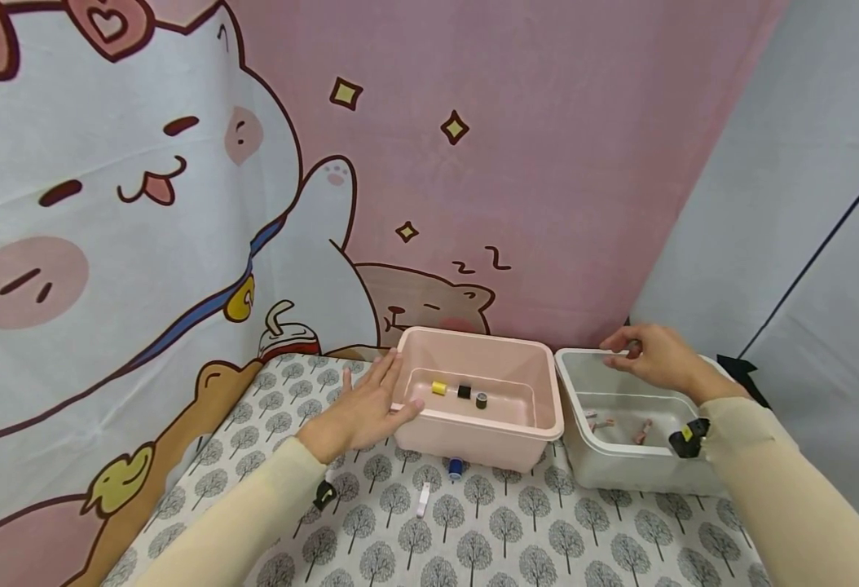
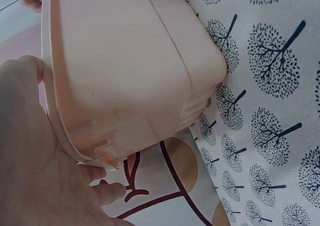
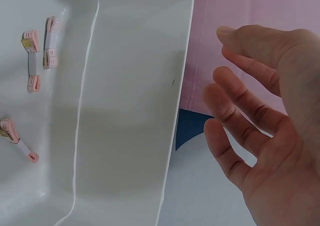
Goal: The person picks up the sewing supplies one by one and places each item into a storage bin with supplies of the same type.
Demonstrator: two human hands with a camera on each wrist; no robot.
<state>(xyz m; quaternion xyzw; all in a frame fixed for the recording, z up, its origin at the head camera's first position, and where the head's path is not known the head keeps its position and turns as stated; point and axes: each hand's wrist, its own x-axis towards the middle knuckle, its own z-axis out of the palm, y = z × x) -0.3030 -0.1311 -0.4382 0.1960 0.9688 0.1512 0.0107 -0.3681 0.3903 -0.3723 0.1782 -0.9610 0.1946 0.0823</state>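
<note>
My left hand (image 1: 363, 408) rests with straight, spread fingers at the left end of a pink bin (image 1: 466, 440). In the left wrist view its thumb lies against the bin's rim (image 2: 48, 85). Inside that bin lie a yellow spool (image 1: 438, 388), a black spool (image 1: 464, 391) and a dark olive spool (image 1: 481, 400). Over the back of a pale grey bin (image 1: 620, 469) hovers my right hand (image 1: 653, 356), fingers loosely bent and holding nothing. Several folded pink tape measures (image 3: 34, 60) lie on that bin's floor, beside the hand in the right wrist view.
In front of the pink bin, a blue spool (image 1: 455, 468) and a folded white strip (image 1: 423, 499) lie on the tree-print cloth (image 1: 371, 522). The two bins stand side by side. A pink cartoon curtain (image 1: 547, 163) hangs right behind them.
</note>
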